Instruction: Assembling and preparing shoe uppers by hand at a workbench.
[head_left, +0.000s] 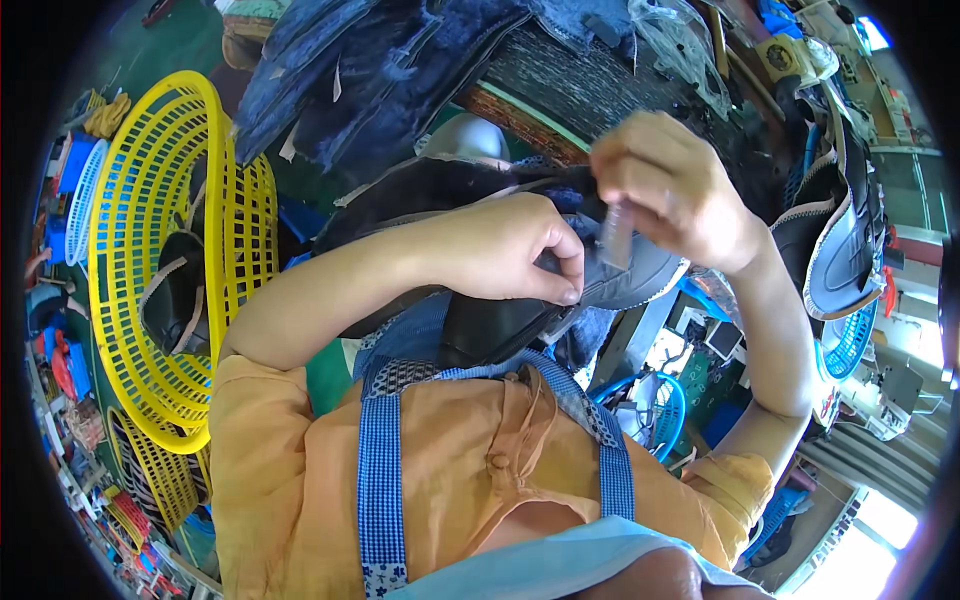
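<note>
A black leather piece (490,325), which looks like a boot upper, lies across my lap. My left hand (515,250) is closed, its thumb and forefinger pinching the edge of this leather. Just right of it and higher, my right hand (670,185) is raised above the work with its fingers curled. From its fist a short, pale, rod-like shape (617,235) points down; motion blurs it, so its kind cannot be made out. More dark leather (630,285) with a pale edge extends under my right hand.
A large yellow plastic basket (150,400) stands at the left with a black leather piece (175,290) inside. Dark blue fleecy pieces (390,70) are heaped at the far side by a worn bench top (570,80). Black pieces with pale edging (835,250) hang at the right.
</note>
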